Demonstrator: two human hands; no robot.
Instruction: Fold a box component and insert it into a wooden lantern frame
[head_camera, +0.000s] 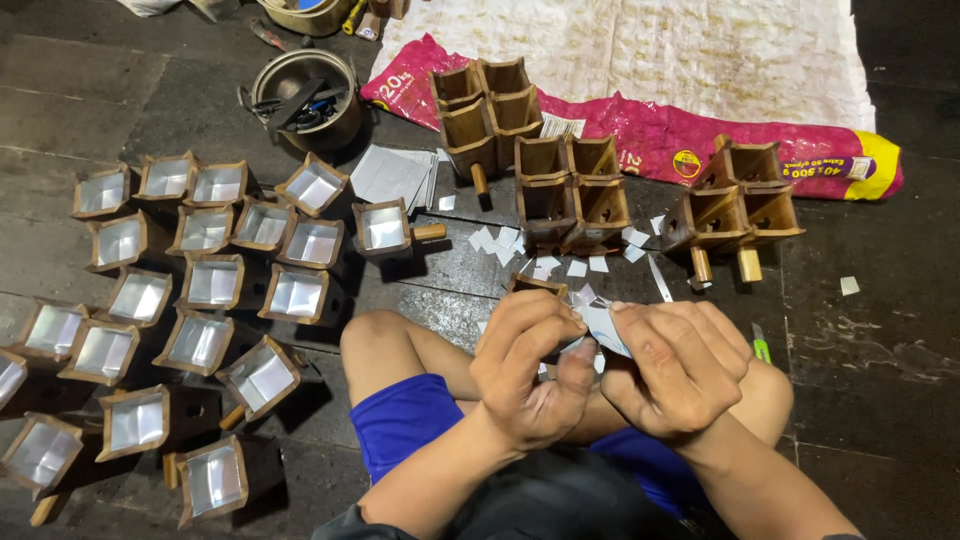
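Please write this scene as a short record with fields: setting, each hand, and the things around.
setting: dark stone floor, person sitting, knees bent
left hand: holds a small wooden box and pinches a silver paper piece
right hand: grips the same silver piece
left side: many wooden boxes lined with silver foil
ahead: unlined wooden boxes with pegs, cut silver scraps, round metal pot of tools, pink sack

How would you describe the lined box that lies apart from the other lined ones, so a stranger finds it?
Start at the metal pot at top left. Below and right of it lies one lined box, beside the grey sheets. Unlike its neighbours, its wooden peg points right.
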